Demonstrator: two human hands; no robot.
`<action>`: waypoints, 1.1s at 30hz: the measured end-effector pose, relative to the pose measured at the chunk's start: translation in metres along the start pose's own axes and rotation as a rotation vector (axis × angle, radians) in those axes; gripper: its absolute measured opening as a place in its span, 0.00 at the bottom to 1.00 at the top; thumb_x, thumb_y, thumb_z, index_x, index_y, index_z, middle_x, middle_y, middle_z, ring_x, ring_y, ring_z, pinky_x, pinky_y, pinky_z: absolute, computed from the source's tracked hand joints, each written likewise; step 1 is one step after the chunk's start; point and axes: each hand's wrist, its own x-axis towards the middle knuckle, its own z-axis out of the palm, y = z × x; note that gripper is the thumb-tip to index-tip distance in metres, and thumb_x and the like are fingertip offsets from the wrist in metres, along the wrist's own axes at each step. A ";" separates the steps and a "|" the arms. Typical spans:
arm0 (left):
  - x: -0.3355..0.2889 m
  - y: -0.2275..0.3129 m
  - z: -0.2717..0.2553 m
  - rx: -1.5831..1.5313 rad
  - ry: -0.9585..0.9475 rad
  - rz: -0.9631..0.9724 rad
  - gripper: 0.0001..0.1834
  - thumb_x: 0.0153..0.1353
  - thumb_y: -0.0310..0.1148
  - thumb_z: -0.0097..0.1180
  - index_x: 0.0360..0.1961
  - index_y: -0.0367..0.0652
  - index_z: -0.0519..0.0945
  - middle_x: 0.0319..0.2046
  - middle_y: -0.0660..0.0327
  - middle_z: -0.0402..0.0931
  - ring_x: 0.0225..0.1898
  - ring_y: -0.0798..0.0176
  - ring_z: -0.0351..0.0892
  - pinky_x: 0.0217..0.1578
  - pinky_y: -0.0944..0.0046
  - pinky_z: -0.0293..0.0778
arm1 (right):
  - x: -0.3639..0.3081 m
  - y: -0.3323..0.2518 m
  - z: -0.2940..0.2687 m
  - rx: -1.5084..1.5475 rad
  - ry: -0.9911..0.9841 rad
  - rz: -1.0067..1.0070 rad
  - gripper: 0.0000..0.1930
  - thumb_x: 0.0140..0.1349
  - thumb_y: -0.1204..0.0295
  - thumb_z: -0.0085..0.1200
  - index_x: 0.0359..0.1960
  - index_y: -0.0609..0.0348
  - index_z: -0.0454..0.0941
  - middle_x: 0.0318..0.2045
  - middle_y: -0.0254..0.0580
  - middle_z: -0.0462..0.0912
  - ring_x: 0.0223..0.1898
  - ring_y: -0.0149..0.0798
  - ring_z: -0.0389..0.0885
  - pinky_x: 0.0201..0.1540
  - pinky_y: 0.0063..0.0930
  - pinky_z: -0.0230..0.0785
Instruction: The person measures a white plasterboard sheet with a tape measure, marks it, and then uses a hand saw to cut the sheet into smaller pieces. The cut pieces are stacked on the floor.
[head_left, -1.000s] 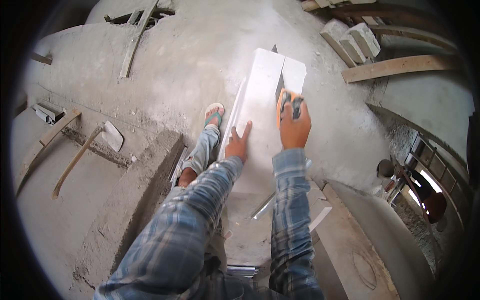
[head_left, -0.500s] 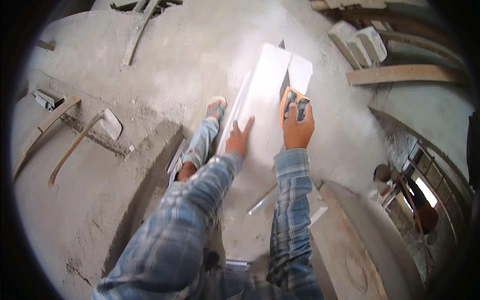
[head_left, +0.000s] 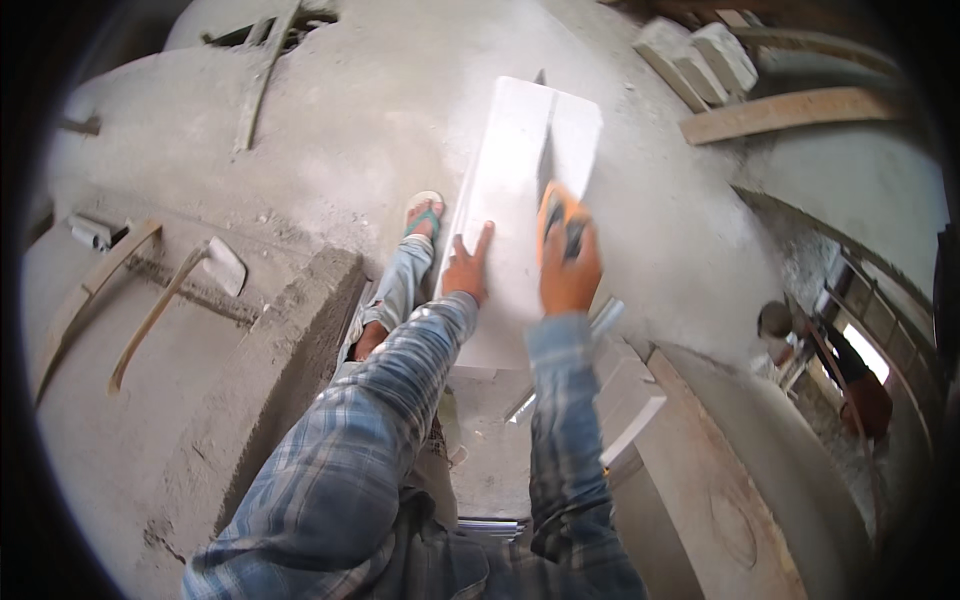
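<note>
A long white block (head_left: 505, 160), like lightweight concrete, lies in front of me. A handsaw (head_left: 551, 203) with an orange and black handle stands in a cut along the block, its dark tip poking out past the far end. My right hand (head_left: 572, 278) is closed round the saw's handle. Resting on the block's top, left of the cut, my left hand (head_left: 467, 273) has its fingers apart and holds nothing. My left foot, in a green-strapped flip-flop (head_left: 424, 212), is beside the block. Most of the blade is sunk in the block and hidden.
A hoe (head_left: 180, 290) lies left, beyond a rough concrete ledge (head_left: 290, 330). More pale blocks (head_left: 697, 65) and a wooden plank (head_left: 790, 113) are at the far right. A white slab (head_left: 630, 400) leans near my right forearm. Another person (head_left: 855, 385) is bent over lower right.
My right hand has drawn the saw back toward me along the cut. The left hand stays on the block. The whole view has shifted slightly.
</note>
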 end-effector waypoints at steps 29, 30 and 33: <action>0.005 -0.013 0.003 -0.020 -0.047 -0.069 0.65 0.45 0.15 0.62 0.74 0.80 0.38 0.69 0.38 0.50 0.58 0.39 0.74 0.47 0.53 0.80 | -0.028 0.031 0.009 -0.022 0.068 -0.163 0.23 0.68 0.63 0.53 0.60 0.64 0.70 0.47 0.59 0.81 0.46 0.57 0.83 0.48 0.43 0.75; 0.015 -0.009 -0.001 -0.019 -0.007 -0.052 0.65 0.45 0.15 0.62 0.74 0.80 0.39 0.68 0.38 0.50 0.58 0.40 0.74 0.47 0.52 0.80 | -0.086 0.051 -0.006 -0.023 0.090 -0.214 0.25 0.68 0.64 0.52 0.63 0.64 0.68 0.54 0.58 0.80 0.51 0.54 0.83 0.53 0.38 0.75; 0.005 -0.008 0.008 -0.017 0.016 -0.035 0.64 0.46 0.14 0.60 0.74 0.80 0.39 0.68 0.38 0.51 0.57 0.40 0.75 0.46 0.53 0.81 | -0.163 0.037 -0.040 0.101 0.036 -0.110 0.24 0.66 0.70 0.52 0.60 0.73 0.69 0.55 0.60 0.78 0.56 0.51 0.79 0.59 0.41 0.70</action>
